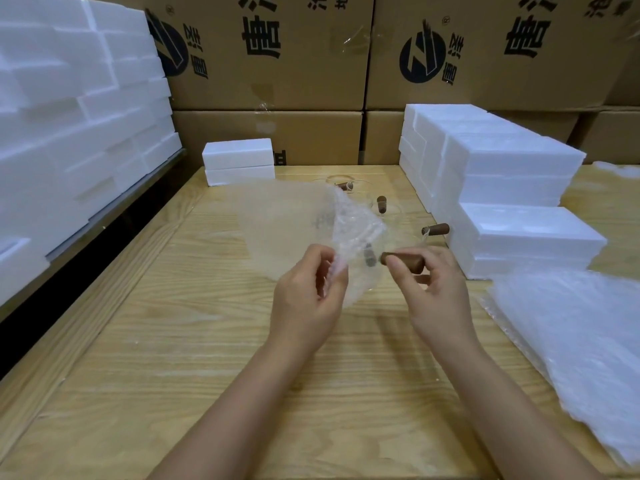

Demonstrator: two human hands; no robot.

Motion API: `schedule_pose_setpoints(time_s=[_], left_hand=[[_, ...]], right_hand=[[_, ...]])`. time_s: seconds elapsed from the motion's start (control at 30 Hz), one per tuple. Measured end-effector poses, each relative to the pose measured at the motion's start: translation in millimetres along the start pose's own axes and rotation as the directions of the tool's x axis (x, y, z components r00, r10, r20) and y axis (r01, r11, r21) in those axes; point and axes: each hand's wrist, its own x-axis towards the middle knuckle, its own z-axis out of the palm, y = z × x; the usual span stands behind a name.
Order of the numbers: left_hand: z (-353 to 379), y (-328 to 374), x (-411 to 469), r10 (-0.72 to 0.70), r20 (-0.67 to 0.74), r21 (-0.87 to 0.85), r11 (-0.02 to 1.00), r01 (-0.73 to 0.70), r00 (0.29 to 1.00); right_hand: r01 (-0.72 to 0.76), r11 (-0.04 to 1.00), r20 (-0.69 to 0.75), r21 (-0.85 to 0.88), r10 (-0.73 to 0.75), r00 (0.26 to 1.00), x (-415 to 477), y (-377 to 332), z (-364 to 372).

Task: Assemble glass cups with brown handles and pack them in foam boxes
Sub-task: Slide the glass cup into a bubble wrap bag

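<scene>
My left hand [308, 299] pinches the edge of a clear bubble-wrap bag [304, 226] held up above the wooden table [214, 358]. My right hand [433, 292] grips a brown handle [403, 263] that points left toward the bag's opening. Any glass attached to that handle is too transparent to make out. Further back on the table lie glass cups with brown handles: one handle at the right [437, 229], one in the middle [381, 203], one at the back [343, 185]. A closed white foam box [239, 161] sits at the far edge.
Stacks of white foam boxes [502, 188] stand at the right, and a taller foam stack [76, 116] fills the left side. A pile of bubble-wrap sheets [581, 334] lies at the right front. Cardboard cartons [311, 57] wall off the back.
</scene>
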Motion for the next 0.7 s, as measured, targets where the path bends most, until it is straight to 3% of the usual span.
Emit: schedule_pose_setpoints(time_s=[0.1, 0.2, 0.27, 0.33, 0.4, 0.47, 0.57, 0.63, 0.7], left_hand=[[-0.8, 1.3, 1.1, 0.037, 0.035, -0.118, 0.992, -0.033, 0.999], [-5.4, 1.1, 0.4, 0.069, 0.255, -0.302, 0.953, 0.012, 0.964], [-9.4, 3.1, 0.5, 0.066, 0.305, -0.431, 0.899, 0.075, 0.950], [-15.8, 4.0, 6.0, 0.041, 0.094, -0.417, 0.909, 0.002, 0.995], [-25.7, -1.7, 17.1, -0.017, -0.192, -0.221, 0.975, -0.026, 0.981], [-40.8, -10.3, 29.4, -0.156, -0.255, -0.219, 0.971, 0.100, 0.954], [-56.7, -22.6, 37.7, -0.385, 0.106, -0.454, 0.801, 0.389, 0.917], [-55.1, -26.3, 35.1, -0.402, 0.353, -0.489, 0.691, 0.533, 0.845], [-45.2, -27.2, 28.0, -0.378, 0.450, -0.481, 0.660, 0.577, 0.809]], right_hand=[[-0.019, 0.998, 0.043, 0.059, 0.016, 0.999, -2.0, -2.4, 2.6], [-0.038, 0.984, 0.030, 0.174, 0.033, 0.999, 0.1, 0.2, 1.1], [-0.066, 0.973, 0.023, 0.221, 0.062, 0.998, 3.2, 4.9, -0.7], [-0.125, 0.956, 0.027, 0.265, 0.122, 0.992, 7.1, 9.6, -4.0], [-0.154, 0.948, 0.045, 0.277, 0.147, 0.988, 10.2, 6.9, -8.2], [-0.197, 0.930, 0.113, 0.312, 0.169, 0.979, 13.8, 4.5, -12.8], [-0.219, 0.928, 0.233, 0.301, 0.151, 0.961, 13.3, 1.2, -15.7], [-0.211, 0.936, 0.248, 0.282, 0.141, 0.958, 11.2, -2.2, -15.5], [-0.234, 0.919, 0.256, 0.317, 0.155, 0.954, 9.3, -5.2, -15.2]])
